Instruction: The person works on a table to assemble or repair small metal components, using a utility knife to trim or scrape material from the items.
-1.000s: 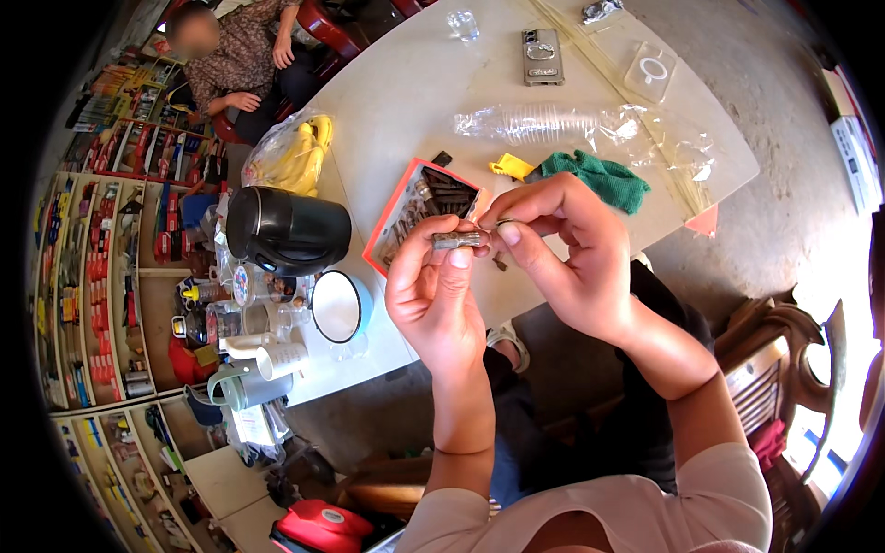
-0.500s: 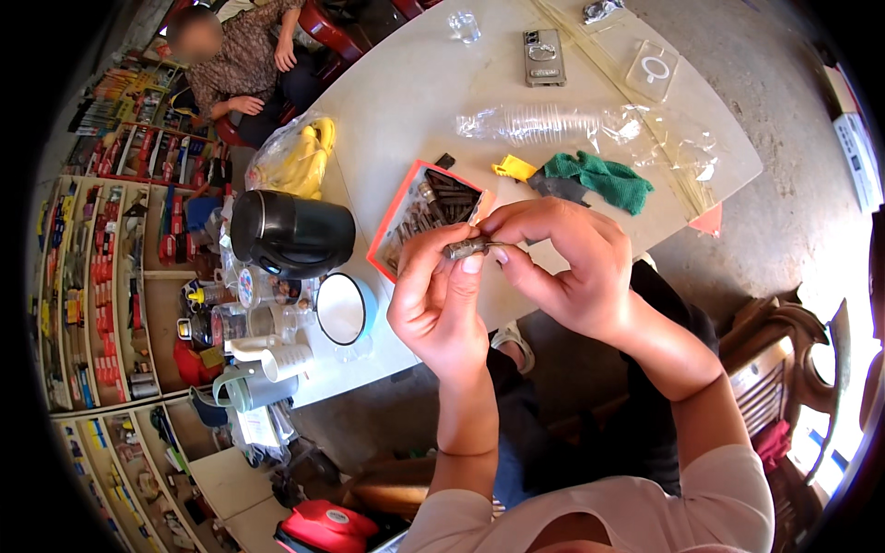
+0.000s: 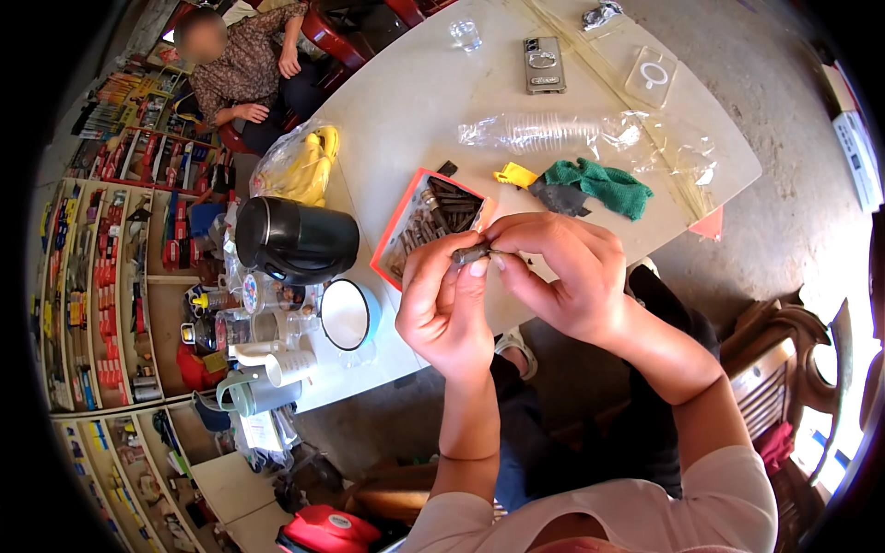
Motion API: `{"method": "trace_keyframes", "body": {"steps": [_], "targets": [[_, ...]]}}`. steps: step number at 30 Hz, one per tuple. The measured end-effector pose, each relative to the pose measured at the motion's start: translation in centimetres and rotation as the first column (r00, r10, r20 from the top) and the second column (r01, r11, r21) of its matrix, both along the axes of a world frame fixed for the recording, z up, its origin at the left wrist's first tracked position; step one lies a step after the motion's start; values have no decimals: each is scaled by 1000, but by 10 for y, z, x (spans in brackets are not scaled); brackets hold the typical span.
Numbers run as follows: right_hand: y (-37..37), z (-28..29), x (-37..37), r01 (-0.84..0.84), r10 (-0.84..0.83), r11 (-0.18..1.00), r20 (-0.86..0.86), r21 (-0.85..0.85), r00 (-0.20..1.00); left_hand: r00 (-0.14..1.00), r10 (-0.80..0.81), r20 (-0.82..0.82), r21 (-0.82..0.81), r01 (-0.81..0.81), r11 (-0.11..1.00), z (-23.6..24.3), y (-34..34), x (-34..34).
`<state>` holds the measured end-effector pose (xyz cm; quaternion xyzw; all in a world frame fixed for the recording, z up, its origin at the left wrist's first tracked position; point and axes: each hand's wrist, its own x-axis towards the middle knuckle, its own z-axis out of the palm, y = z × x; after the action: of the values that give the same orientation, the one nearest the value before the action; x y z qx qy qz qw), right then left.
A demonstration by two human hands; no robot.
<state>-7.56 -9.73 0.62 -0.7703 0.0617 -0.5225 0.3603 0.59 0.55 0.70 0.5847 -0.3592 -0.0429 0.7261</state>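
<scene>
Between the thumb and fingers of my left hand (image 3: 444, 318) is a small dark metal cylinder (image 3: 469, 253), held above the table's near edge. My right hand (image 3: 573, 276) pinches at the cylinder's right end with thumb and forefinger. Whatever lies in that pinch is mostly hidden and too small to name. Just beyond my hands stands a red-rimmed box (image 3: 396, 217) of dark and greyish metal pieces, partly covered by my left fingers. A green knitted cloth (image 3: 608, 187), a dark grey flat piece (image 3: 560, 197) and a yellow plastic piece (image 3: 513, 174) lie past my right hand.
Left of the box stand a black kettle (image 3: 309, 241), a white-lined mug (image 3: 346, 315) and bagged bananas (image 3: 316, 168). Clear ribbed plastic (image 3: 525, 133), a phone (image 3: 544, 66) and a clear case (image 3: 651, 76) lie farther back. A seated person (image 3: 247, 74) is at far left.
The whole scene has shifted slightly in the picture. Both hands keep their grip, and the cylinder is tilted a little differently.
</scene>
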Motion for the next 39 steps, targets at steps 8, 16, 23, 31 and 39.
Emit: {"method": "trace_keyframes", "body": {"steps": [8,16,23,31,39], "targets": [[-5,14,-8,-13,13,999,7,-35,1000,982,-111,-155,-132,90,987,4,-5,0],[-13,37,-28,31,-34,993,29,114,999,867,-343,-361,-278,251,927,5,-3,2],[-2,15,-12,-141,133,933,47,331,990,892,-303,-334,-288,210,934,11,-2,1],[-3,10,-7,-77,63,985,94,152,994,947,-222,-234,-214,173,961,8,-3,-2],[-5,11,-5,6,-7,1000,76,10,997,970,-155,-187,-146,129,981,6,-1,-2]]}}
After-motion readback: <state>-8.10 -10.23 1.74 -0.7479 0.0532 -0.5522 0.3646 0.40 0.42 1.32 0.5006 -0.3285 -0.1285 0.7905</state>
